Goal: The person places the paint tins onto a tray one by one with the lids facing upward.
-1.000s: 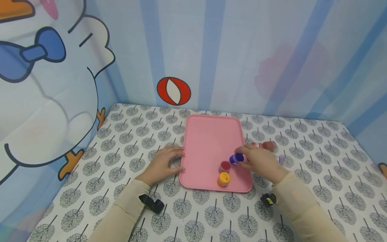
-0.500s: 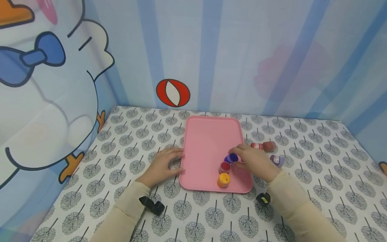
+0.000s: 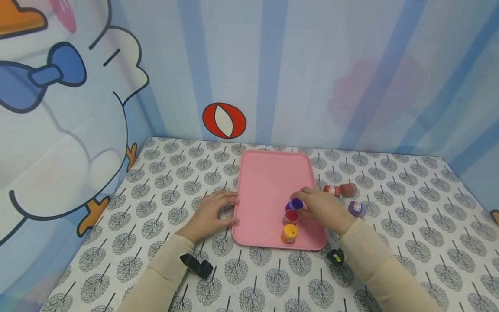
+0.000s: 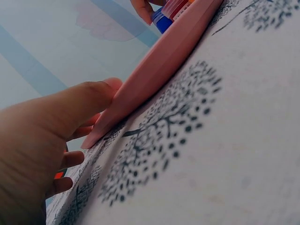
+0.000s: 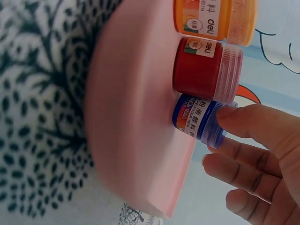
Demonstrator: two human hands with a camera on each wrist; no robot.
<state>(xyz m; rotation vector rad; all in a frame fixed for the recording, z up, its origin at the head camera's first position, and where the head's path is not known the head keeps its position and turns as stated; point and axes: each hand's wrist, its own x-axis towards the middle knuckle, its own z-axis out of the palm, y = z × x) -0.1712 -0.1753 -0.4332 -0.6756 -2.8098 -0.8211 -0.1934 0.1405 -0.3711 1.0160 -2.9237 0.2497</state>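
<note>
In the head view, a blue paint jar (image 3: 292,206) stands on the pink tray (image 3: 265,182). My right hand (image 3: 322,209) pinches this jar by its clear ridged lid, thumb on one side, as the right wrist view shows. Close beside it is a red paint jar (image 5: 197,68), with an orange paint jar (image 5: 204,16) following in the same row. My left hand (image 3: 210,216) rests at the tray's left edge, its thumb (image 4: 105,89) and fingertips at the rim.
On the patterned cloth right of the tray lie a red jar (image 3: 332,190), a brownish-red jar (image 3: 348,189) and a purple jar (image 3: 356,209). A fabric backdrop (image 3: 296,86) rises behind the table. Black wrist devices sit on both sleeves.
My right hand has moved the blue jar left across the tray, up to the red jar. The purple jar on the cloth has come into fuller view. The left hand stays put.
</note>
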